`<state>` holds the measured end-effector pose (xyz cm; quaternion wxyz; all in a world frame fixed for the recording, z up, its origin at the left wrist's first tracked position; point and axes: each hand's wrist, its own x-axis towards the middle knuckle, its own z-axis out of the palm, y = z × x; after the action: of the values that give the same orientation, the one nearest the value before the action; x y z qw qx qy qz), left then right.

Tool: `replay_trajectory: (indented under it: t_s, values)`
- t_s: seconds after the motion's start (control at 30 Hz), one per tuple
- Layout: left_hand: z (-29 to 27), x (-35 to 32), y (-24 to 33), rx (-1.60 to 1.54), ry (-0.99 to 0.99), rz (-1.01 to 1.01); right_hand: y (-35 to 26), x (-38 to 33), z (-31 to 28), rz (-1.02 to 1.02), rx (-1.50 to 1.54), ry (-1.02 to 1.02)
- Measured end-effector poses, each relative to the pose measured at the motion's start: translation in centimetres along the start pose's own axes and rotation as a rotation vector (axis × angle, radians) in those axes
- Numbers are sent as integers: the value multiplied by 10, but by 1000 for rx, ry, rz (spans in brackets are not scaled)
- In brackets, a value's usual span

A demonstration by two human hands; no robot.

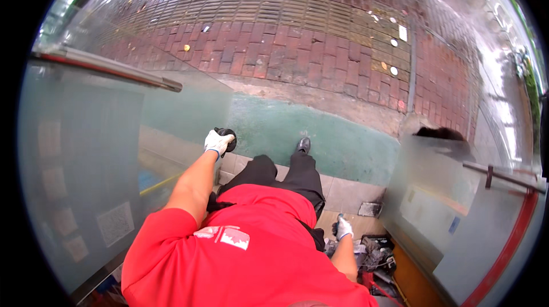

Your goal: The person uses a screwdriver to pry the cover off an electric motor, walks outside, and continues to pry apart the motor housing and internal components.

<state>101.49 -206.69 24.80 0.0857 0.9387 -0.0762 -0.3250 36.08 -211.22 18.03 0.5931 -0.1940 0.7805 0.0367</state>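
Observation:
My left hand [215,143], in a white glove with a blue cuff edge, is closed round a black rounded object [230,140]. It is beside the free edge of the left frosted glass door panel [177,118]; I cannot tell whether the object touches the glass. My right hand [345,229], also in a white glove, hangs low by my right hip. Its fingers are closed on a small dark object [335,227] whose kind does not show. Below that hand lies a pile of dark bags and tools [374,255], partly hidden by my arm.
Glass panels stand on both sides, with a metal bar handle [126,72] on the left and another handle [503,178] on the right. A green sill [343,141] lies ahead, where my shoe rests. Beyond is wet red brick paving [251,55] with scattered litter.

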Motion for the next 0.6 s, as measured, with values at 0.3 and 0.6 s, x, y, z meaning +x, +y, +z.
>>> replay_trajectory:
  t_s: [0.3,0.6]
  values:
    - [-15,77,84,-131,-2,-146,-345,44,37,-231,-231,67]
    - [8,240,135,-101,-87,-207,-488,54,256,-250,-266,-33]
